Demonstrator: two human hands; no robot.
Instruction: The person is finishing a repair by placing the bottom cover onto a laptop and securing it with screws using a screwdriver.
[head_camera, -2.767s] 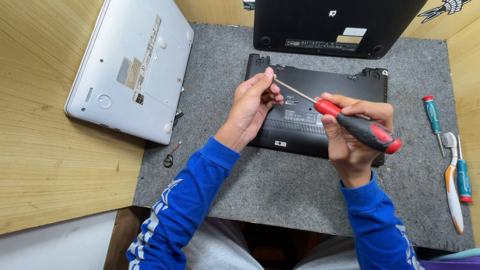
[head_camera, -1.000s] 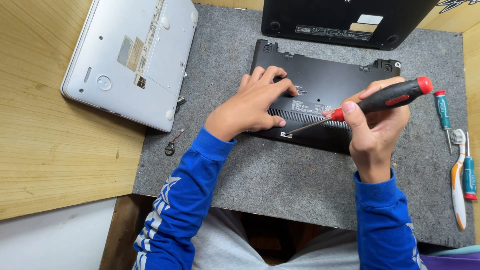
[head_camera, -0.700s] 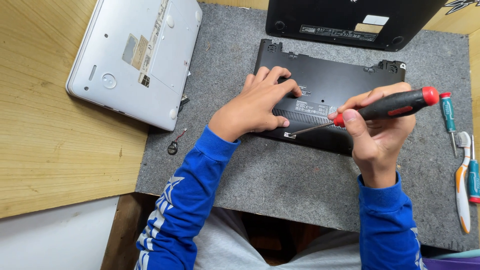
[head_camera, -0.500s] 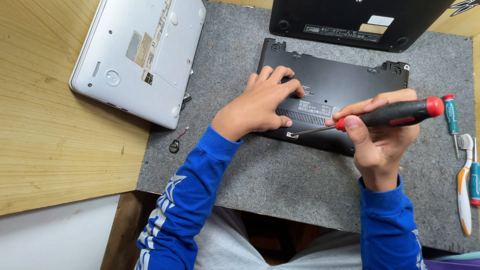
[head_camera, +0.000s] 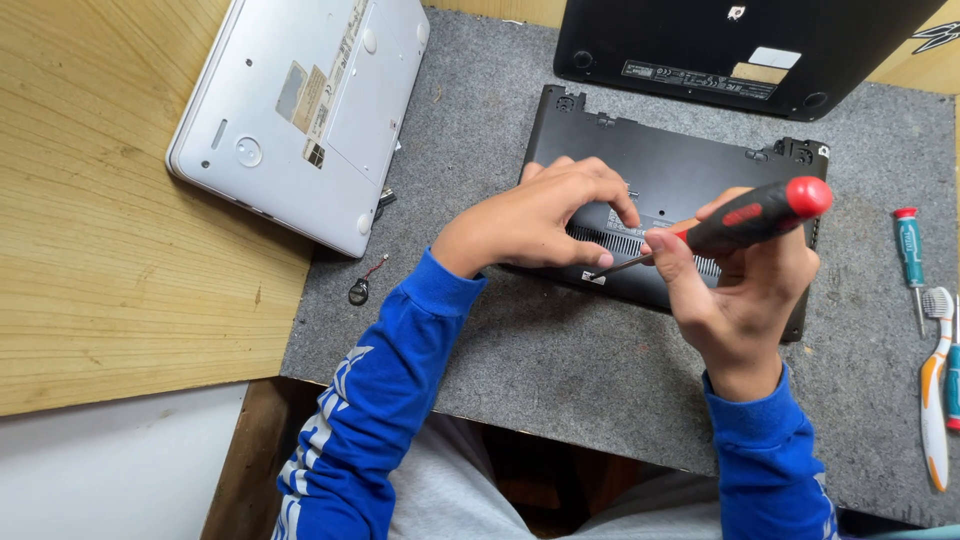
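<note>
While the wooden worktop (head_camera: 110, 250) fills the view from 7 to 11 o'clock, a grey felt mat (head_camera: 560, 350) covers it from the centre out to 3 o'clock, and everything you handle lies on that mat. At 11 o'clock a white laptop (head_camera: 310, 110) lies bottom side up, half on the mat and half on the wood. At 1 o'clock a black laptop (head_camera: 730, 45) lies bottom side up as well. Just below it, at the centre, sits the black bottom cover (head_camera: 690, 175) you are working on. Your left hand (head_camera: 540, 220) rests on the cover's near edge, fingers spread and pressing down. Your right hand (head_camera: 735, 290) is wrapped tight round the red and black screwdriver (head_camera: 745, 215), whose shaft slants toward 8 o'clock, its tip at the cover's near edge just beside your left fingertips. At 3 o'clock lie a small teal screwdriver (head_camera: 910, 255) and a white and orange toothbrush (head_camera: 935, 390). At 9 o'clock of your left wrist, a coin cell with a red lead (head_camera: 360, 288) lies on the mat.
</note>
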